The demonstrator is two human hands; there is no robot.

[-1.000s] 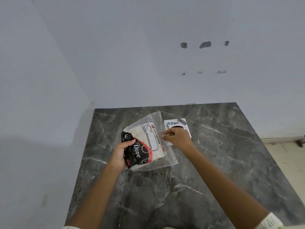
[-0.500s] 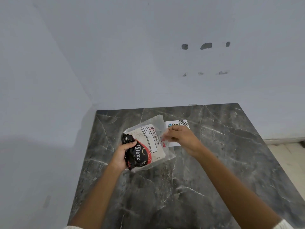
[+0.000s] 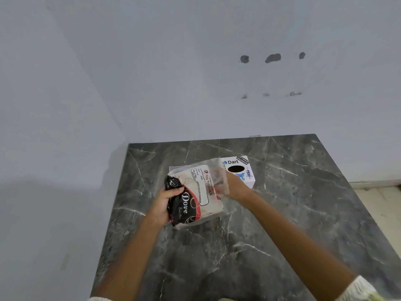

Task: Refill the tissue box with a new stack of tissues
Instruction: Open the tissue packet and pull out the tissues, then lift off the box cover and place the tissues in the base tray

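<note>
Left hand (image 3: 163, 208) fingers closed around tissue pack (image 3: 196, 196); right hand (image 3: 235, 187) fingers pinching its clear wrap edge. Tissue box (image 3: 243, 173) just behind, on counter (image 3: 293, 213). Lots of bare counter around.

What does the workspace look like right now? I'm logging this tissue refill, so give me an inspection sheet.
Surface: dark grey marble-look countertop, set in a wall corner.
Job's things: clear plastic tissue pack with black and red print, held above the counter; white cardboard tissue box with a dark oval opening, behind the pack.
Clutter: nothing seen.
Grippers: left hand grips the pack's printed end; right hand pinches the plastic's other end.
Cables: nothing seen.
Surroundings: pale grey walls with small holes.
</note>
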